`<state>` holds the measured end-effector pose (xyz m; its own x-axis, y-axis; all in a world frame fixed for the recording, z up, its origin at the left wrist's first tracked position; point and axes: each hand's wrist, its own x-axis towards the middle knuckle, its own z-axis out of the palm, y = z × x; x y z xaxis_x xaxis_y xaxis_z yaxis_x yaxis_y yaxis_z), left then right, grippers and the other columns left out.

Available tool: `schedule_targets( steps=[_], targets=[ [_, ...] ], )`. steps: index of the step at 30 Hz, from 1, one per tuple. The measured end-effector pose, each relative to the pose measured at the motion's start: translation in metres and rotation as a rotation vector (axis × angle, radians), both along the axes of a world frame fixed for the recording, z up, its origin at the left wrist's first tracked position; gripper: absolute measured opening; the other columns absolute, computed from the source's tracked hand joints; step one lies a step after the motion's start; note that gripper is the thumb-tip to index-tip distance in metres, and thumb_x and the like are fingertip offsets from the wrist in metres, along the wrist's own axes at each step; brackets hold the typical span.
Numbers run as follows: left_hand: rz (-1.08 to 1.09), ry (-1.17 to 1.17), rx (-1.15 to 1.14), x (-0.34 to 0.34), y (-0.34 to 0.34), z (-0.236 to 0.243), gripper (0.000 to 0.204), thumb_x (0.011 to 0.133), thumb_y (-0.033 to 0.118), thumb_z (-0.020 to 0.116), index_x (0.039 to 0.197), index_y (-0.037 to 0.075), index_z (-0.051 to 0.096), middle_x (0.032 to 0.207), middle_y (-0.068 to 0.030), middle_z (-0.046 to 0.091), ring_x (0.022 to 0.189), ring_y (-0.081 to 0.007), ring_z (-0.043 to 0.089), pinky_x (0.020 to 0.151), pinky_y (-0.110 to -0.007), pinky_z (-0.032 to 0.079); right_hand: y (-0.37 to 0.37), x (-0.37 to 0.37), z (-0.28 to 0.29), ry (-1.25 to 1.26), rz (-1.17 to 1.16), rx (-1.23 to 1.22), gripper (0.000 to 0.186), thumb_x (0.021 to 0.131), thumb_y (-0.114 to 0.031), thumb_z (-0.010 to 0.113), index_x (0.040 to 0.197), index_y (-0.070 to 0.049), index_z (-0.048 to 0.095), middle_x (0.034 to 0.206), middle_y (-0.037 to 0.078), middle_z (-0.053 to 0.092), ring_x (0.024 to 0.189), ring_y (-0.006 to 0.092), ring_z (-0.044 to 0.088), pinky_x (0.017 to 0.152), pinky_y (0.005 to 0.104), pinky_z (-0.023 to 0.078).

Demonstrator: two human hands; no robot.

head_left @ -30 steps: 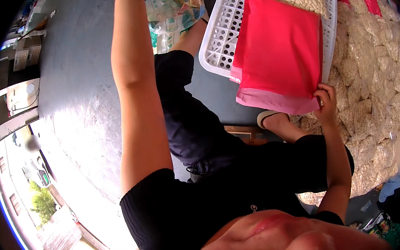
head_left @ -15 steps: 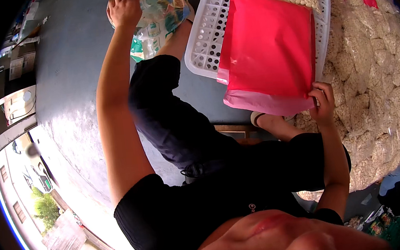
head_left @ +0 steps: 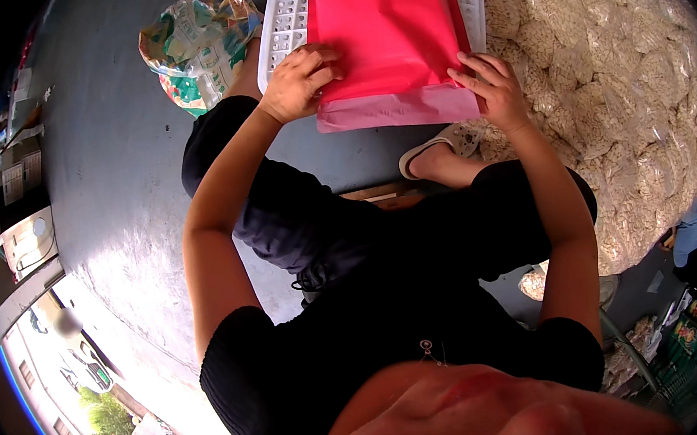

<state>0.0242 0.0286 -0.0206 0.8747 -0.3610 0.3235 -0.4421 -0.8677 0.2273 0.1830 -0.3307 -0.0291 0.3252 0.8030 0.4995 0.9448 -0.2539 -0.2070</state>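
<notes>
A stack of flat red plastic bags lies on an upturned-looking white perforated crate, with a paler pink flap along its near edge. My left hand is closed on the left edge of the top bag, fingers curled against the plastic. At the near right corner, my right hand grips the bag's edge, its fingertips on top and its thumb mostly hidden.
A crumpled clear and green printed plastic bag stands on the grey floor to the left. Clear bags packed with pale seeds are heaped on the right. My clog-shod foot is below the crate.
My left hand has left the printed plastic bag and come across to the red bag's left edge. My right hand stays at its near right corner. The whole view has shifted.
</notes>
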Motion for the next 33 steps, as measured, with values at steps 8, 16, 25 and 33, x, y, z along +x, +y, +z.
schedule_targets(
  steps=[8,16,25,33],
  targets=[
    [0.022,0.018,-0.404,0.01,-0.004,0.03,0.023,0.071,-0.005,0.063,0.094,-0.001,0.061,0.121,-0.0139,0.065,0.123,-0.0346,0.055,0.107,-0.041,0.043,0.01,-0.005,0.018,0.343,0.031,0.318,0.026,0.085,0.001,0.061,0.108,-0.005,0.072,0.117,0.009,0.069,0.118,0.0284,0.06,0.099,0.0377,0.047],
    [0.118,0.002,-0.926,-0.02,-0.016,0.013,0.022,0.092,0.005,0.051,0.106,-0.003,0.066,0.107,-0.0191,0.069,0.107,-0.029,0.065,0.094,-0.035,0.049,0.028,-0.022,0.042,0.703,0.032,0.546,0.02,0.088,0.004,0.056,0.101,0.001,0.07,0.108,0.012,0.071,0.102,0.0228,0.067,0.087,0.0295,0.052],
    [0.499,0.2,-1.113,-0.033,-0.032,-0.022,0.016,0.099,0.011,0.056,0.09,0.0,0.064,0.07,0.0,0.057,0.066,-0.0074,0.051,0.062,-0.024,0.044,0.031,-0.028,-0.019,0.869,-0.28,0.438,0.013,0.093,-0.003,0.054,0.1,0.0,0.065,0.084,0.005,0.067,0.079,0.0117,0.062,0.072,0.0241,0.049],
    [0.531,0.019,-1.434,0.005,-0.028,-0.011,0.018,0.098,0.016,0.06,0.087,0.001,0.063,0.075,0.0079,0.053,0.068,-0.0014,0.041,0.059,-0.02,0.036,0.056,-0.009,0.007,0.902,-0.389,0.5,0.026,0.098,-0.023,0.057,0.096,0.002,0.065,0.075,0.001,0.061,0.068,0.0079,0.05,0.064,0.025,0.043]
  ],
)
